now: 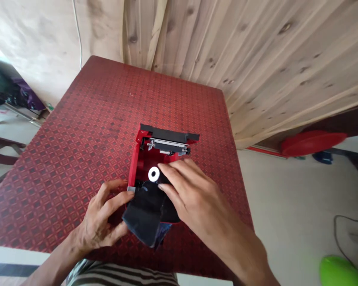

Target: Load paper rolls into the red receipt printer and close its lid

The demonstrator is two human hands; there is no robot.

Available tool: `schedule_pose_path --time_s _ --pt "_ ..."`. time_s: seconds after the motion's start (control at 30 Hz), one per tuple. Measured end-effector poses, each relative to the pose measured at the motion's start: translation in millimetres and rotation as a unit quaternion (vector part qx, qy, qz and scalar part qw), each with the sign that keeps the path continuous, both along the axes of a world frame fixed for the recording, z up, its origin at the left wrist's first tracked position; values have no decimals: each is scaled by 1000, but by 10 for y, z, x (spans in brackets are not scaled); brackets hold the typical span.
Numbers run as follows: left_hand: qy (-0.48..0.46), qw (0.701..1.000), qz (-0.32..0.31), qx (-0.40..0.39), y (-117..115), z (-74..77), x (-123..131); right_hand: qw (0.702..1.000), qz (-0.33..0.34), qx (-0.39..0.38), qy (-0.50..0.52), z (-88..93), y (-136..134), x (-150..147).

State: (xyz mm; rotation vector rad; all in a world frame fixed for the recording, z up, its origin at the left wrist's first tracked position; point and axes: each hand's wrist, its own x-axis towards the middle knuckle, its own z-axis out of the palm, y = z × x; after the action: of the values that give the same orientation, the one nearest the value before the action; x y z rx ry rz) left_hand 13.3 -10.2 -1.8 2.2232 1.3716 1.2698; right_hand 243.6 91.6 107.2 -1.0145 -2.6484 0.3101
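Observation:
A red and black printer-like device (133, 171) stands on the table with its lid (170, 134) raised at the back, baring a roller and metal parts. My right hand (193, 190) pinches a small roll (154, 174) over the open red bay. The roll's round end is white with a dark hole in the middle; my fingers hide most of its body. A black sheet (146, 214) hangs over the front of the device below the roll. My left hand (104, 210) grips the device's front left corner, fingertips on a grey piece, thumb lower down near the sheet.
A red patterned cloth covers the table (107, 103). Behind it rises a wooden plank wall (226, 47), with a white cable (77, 31) at the left. A red round object (313, 143) and a green one (340, 272) are on the right, beyond the table's edge.

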Motion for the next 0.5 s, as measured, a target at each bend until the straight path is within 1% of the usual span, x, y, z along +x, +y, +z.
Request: schedule_pose_path --time_s 0.07,0.1,0.2,0.27,0.37,0.43,0.5 --pt "-1 1000 4 0 -6 -4 6 996 -1 46 -80 -85 29 -162" --pt "-2 1000 5 -2 -7 -8 10 993 -4 52 -109 -117 46 -219" --pt "-12 1000 1 -9 -1 -17 18 987 -4 34 -155 -154 97 -318" --pt "-15 1000 -2 -10 8 -12 22 987 4 30 -159 -132 112 -344" --pt "-15 1000 -4 -12 22 7 27 990 4 48 -131 -64 86 -346" --pt "-16 1000 -4 -14 24 16 28 991 -6 59 -117 -28 64 -339" --pt "-18 1000 -2 -16 18 17 25 992 -24 51 -117 -26 70 -336"
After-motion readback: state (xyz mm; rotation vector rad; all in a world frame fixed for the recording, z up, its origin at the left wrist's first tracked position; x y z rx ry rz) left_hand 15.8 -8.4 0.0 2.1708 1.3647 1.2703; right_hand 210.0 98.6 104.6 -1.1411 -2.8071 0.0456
